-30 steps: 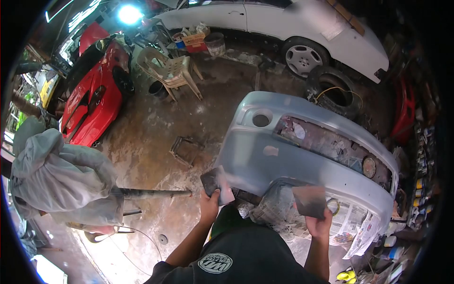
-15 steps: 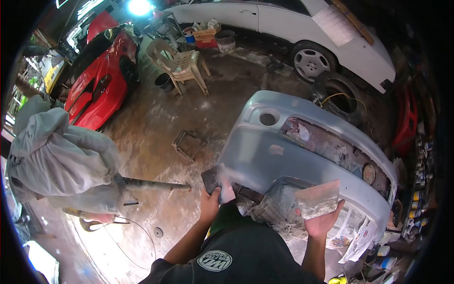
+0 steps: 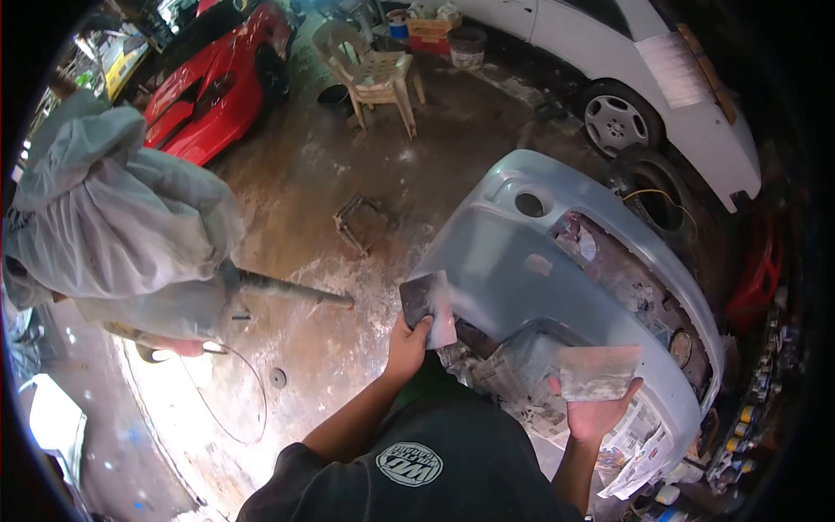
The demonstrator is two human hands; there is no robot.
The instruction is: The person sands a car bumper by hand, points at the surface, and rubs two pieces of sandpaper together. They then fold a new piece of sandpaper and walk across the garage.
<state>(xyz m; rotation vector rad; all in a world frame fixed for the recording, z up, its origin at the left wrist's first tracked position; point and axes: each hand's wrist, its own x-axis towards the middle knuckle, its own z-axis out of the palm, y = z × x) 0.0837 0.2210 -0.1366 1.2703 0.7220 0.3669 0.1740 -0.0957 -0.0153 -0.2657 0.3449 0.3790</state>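
while the left hand point(image 3: 407, 341) grips a spreader point(image 3: 428, 309) against the grey bumper point(image 3: 513, 278), the right hand point(image 3: 595, 413) holds a filler board point(image 3: 598, 371); spreading filler looks underway, needing 1 smooth, even pass next.

left hand point(image 3: 407, 341) grips a flat spreader point(image 3: 428, 308) at the near edge of a grey car bumper point(image 3: 513, 278); right hand point(image 3: 594, 409) holds a filler-smeared board point(image 3: 598, 372) over newspaper point(image 3: 522, 391), with a plastic chair point(image 3: 374, 74), red car point(image 3: 217, 83) and white car point(image 3: 661, 78) behind

Bumper point(image 3: 513, 287) pale blue-grey; spreader point(image 3: 598, 372) seemingly grey-smeared.
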